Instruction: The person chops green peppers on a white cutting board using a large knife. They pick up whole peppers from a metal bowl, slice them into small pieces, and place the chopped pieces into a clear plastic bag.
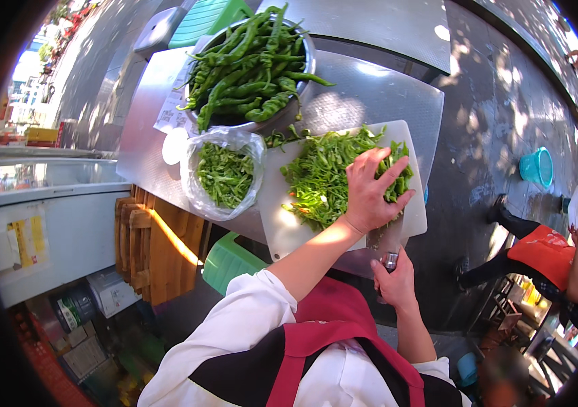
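Observation:
My left hand [374,190] reaches across a white cutting board [275,234] with fingers spread and curved over a pile of sliced green peppers [323,173]. My right hand [397,278] grips the metal handle of a wide knife [387,234], whose blade lies low at the board's front right, partly hidden by my left hand and the slices. Left of the board, a clear plastic bag [190,190] in a round container holds more chopped green pieces [224,173]. Behind it, a metal bowl [306,57] is heaped with whole long green peppers [248,74].
These items share a metal table [404,102]. Green stools [224,264] stand below and behind it, and wooden panels [163,264] and a white chest unit [51,237] are at left. Another person in an orange top [540,258] and a turquoise bucket [533,167] are at right.

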`<state>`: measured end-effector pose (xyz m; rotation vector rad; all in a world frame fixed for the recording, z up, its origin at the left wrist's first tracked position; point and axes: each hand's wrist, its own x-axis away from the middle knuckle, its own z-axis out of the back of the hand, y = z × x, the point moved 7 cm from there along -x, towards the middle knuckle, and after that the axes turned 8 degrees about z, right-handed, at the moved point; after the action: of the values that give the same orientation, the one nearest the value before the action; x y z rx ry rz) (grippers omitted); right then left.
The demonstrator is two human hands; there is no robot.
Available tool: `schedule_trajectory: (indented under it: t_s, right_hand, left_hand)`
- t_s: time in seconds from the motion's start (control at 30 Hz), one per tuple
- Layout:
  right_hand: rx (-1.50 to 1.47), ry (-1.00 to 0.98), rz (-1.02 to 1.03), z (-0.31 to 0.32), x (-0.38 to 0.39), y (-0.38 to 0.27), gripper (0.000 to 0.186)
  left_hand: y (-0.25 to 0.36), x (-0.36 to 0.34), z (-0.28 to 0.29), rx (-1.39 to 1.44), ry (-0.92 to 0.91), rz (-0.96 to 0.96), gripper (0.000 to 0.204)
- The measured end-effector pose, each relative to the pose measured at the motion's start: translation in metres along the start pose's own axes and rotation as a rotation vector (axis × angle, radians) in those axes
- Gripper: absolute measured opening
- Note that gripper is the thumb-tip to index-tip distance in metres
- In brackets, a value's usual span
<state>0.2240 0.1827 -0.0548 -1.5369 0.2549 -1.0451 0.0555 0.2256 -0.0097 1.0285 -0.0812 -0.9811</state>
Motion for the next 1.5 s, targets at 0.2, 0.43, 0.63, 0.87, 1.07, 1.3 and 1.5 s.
schedule_trajectory:
  t_s: [0.2,0.43,0.63,0.87,1.07,1.3,1.5]
  right_hand:
    - [-0.105,-0.136,0.059,-0.066,0.01,-0.034,0.023]
    - [0.262,-0.422,0.33,-0.177,-0.032,-0.087,0.029]
    - [0.648,-0.515,0.484,-0.243,-0.09,-0.076,0.034]
    - [0.771,-0.481,0.527,-0.226,-0.097,-0.082,0.03]
    - [0.56,-0.39,0.482,-0.182,-0.066,-0.092,0.024]
    - [0.462,-0.209,0.453,-0.128,-0.043,-0.085,0.021]
    - [0.472,-0.025,0.343,-0.07,-0.038,-0.062,0.02]
  left_hand:
    - [-0.008,-0.01,0.099,-0.071,0.135,-0.042,0.06]
    - [-0.092,-0.011,0.214,-0.271,0.369,0.077,0.055]
    - [-0.204,0.02,0.246,-0.114,0.608,0.33,0.054]
    - [-0.259,0.052,0.232,-0.325,0.379,0.675,0.052]
    - [-0.259,0.055,0.213,-0.48,0.082,0.669,0.071]
    - [-0.268,0.009,0.159,-0.223,-0.205,0.472,0.053]
    - [-0.26,0.001,0.184,-0.551,-0.21,0.417,0.02]
